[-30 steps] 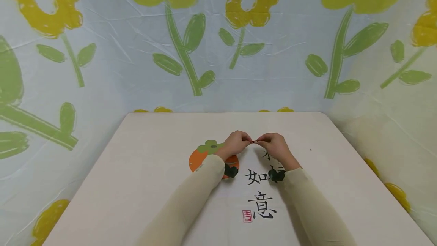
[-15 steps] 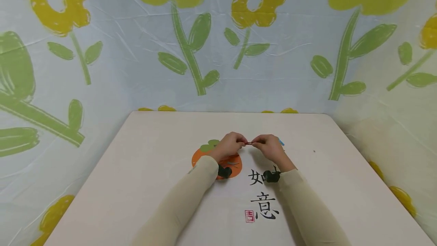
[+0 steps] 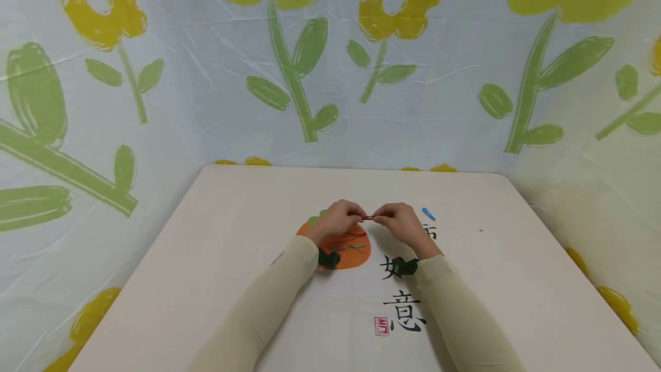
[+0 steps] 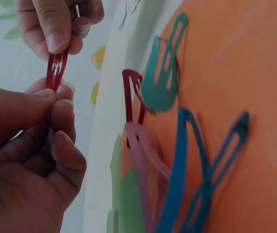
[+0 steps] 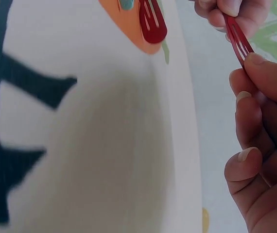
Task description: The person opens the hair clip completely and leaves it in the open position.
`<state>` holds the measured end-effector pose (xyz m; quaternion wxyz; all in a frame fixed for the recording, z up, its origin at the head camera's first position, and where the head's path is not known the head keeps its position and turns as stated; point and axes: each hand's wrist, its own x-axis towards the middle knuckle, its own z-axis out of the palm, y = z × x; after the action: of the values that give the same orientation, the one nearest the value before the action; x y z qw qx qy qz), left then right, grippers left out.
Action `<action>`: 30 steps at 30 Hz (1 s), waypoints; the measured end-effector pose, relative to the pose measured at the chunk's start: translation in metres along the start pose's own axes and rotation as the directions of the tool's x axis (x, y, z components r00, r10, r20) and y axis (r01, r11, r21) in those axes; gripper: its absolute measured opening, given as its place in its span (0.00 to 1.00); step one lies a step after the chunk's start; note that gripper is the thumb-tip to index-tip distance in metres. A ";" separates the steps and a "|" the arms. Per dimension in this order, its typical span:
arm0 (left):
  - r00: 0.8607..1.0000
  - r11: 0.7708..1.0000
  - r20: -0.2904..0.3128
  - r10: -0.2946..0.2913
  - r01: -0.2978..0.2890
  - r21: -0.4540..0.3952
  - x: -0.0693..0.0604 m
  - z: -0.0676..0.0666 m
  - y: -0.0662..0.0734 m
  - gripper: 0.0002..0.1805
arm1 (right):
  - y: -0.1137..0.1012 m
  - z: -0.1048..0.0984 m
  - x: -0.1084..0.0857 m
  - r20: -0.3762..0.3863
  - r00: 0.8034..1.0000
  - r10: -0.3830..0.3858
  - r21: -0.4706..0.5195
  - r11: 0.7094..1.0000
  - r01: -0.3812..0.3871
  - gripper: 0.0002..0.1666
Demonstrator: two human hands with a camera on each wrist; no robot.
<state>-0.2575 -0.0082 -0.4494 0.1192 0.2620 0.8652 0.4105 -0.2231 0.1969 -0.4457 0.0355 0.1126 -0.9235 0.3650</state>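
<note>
A red snap hair clip [image 4: 58, 68] is held in the air by both hands, pinched at its two ends. My left hand [image 3: 335, 220] grips one end between thumb and index finger; my right hand [image 3: 401, 224] pinches the other. Below, on an orange persimmon print [image 3: 356, 254], lie several more hair clips. The left wrist view shows a teal clip [image 4: 159, 97], a dark red clip [image 4: 128, 99], a pink clip [image 4: 139, 158] and a blue clip [image 4: 176, 170], the last blurred by nearness.
A light blue hair clip [image 3: 428, 213] lies apart on the pale table [image 3: 248, 217], beyond the right hand. Black brush characters [image 3: 405, 310] and a red seal mark [image 3: 381, 326] are printed on the surface. A flowered cloth [image 3: 206, 90] hangs behind and at the sides.
Both hands have shifted slightly left with the red hair clip between them. The light blue clip, earlier hidden behind the right hand, now shows. The head view has turned a little left.
</note>
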 end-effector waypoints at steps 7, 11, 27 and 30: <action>0.999 0.999 0.033 0.015 -0.016 0.032 -0.003 -0.006 -0.011 0.12 | -0.003 0.006 0.002 0.035 0.999 -0.008 0.018 1.000 0.007 0.06; 0.998 0.999 0.051 0.027 -0.029 0.031 -0.007 -0.011 -0.014 0.12 | -0.005 0.008 0.001 0.060 0.998 -0.021 0.042 0.999 0.018 0.06; 0.996 0.999 0.084 0.027 -0.024 -0.041 -0.017 -0.020 -0.020 0.12 | -0.014 0.013 0.003 0.121 0.993 -0.010 0.054 0.999 0.003 0.06; 0.998 0.999 0.064 0.024 -0.022 -0.037 -0.018 -0.020 -0.021 0.12 | -0.014 0.015 0.005 0.125 0.992 -0.031 0.047 0.999 0.025 0.06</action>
<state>-0.2590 -0.0424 -0.4532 0.1470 0.2830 0.8502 0.4188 -0.2242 0.1759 -0.4471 -0.0203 0.1492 -0.9137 0.3774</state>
